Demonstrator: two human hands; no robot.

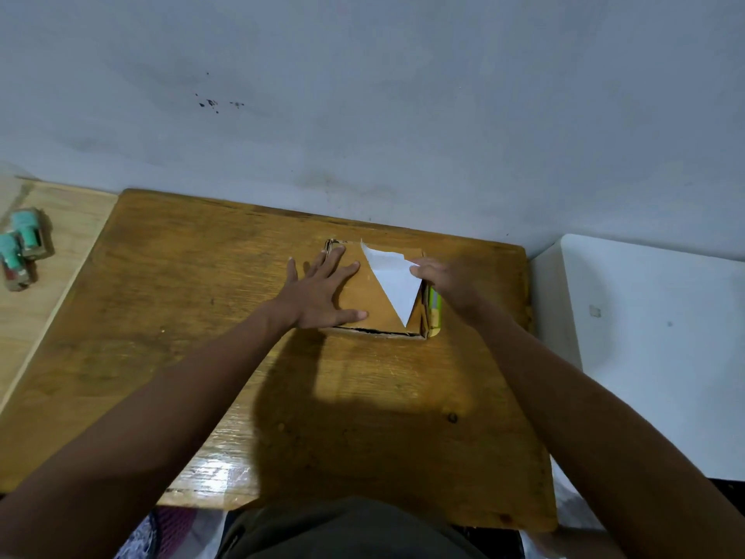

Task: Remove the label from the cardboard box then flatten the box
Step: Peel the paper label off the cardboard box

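Near the table's (161, 316) far edge, the left hand (322, 294) presses flat, fingers spread, on the cardboard box (369, 300). The right hand (447, 282) pinches the half-peeled white label (393, 282); a hurried pull may tear it, leaving scraps stuck.

The left hand (322, 294) covers the cardboard box (373, 304)'s left part; the right hand (447, 282) hides its right edge; the label (393, 282)'s print faces away, unreadable.

Wooden table (161, 316) against wall; cardboard box (363, 300) lies on it, near far edge, seemingly still unflattened.
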